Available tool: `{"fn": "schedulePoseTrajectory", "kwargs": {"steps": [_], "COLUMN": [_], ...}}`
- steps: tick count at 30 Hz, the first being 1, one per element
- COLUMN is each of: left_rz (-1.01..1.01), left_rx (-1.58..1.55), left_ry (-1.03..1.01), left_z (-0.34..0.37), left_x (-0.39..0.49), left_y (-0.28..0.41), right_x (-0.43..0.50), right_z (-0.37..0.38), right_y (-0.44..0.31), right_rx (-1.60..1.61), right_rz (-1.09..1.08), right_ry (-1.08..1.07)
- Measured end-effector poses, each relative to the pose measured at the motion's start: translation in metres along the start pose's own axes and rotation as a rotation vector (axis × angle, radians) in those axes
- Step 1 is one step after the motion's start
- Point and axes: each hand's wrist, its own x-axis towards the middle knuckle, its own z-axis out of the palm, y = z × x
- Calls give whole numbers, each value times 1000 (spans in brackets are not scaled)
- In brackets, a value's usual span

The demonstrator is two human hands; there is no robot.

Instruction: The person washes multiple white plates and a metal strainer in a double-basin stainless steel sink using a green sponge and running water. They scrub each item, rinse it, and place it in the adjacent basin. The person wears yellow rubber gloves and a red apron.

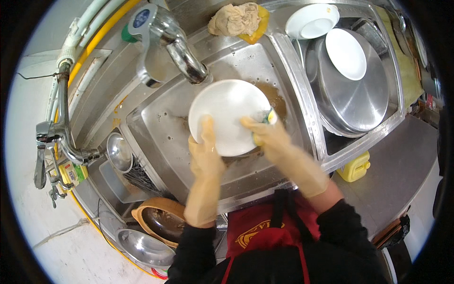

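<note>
A round white plate (230, 103) is held over the steel sink basin (166, 135), below the spout of a chrome faucet (188, 64). My left hand (206, 152), in a pale yellow rubber glove, grips the plate's near left edge, thumb on its face. My right hand (269, 136), gloved alike and blurred, lies at the plate's right edge with a green and yellow sponge (270, 117) in its fingers. Brownish water lies at the bottom of the basin, partly hidden by the plate.
The right basin holds a large steel pan (358, 96), a white oval dish (345, 54) and a white bowl (312, 22). A beige cloth (236, 19) lies on the back rim. At lower left are a clay pot (163, 220) and a steel bowl (145, 247); a yellow jug (354, 167) stands right.
</note>
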Motion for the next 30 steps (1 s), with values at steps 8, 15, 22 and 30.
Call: {"fn": "schedulePoseTrajectory", "kwargs": {"steps": [8, 15, 22, 30], "left_rz": [-241, -167, 44, -42], "left_rx": [0, -294, -96, -65], "left_ry": [-354, -361, -377, -497], "left_z": [-25, -74, -43, -42], "left_x": [1, 21, -21, -22], "left_y": [-10, -1, 10, 13], "right_x": [-9, -24, 24, 48], "right_z": [26, 24, -2, 15], "right_y": [-32, -21, -21, -5], "right_rx": [-575, -1436, -1222, -1257], "right_rz": [-711, -1264, -838, -1000], "right_ry": [-204, -614, -292, -263]}}
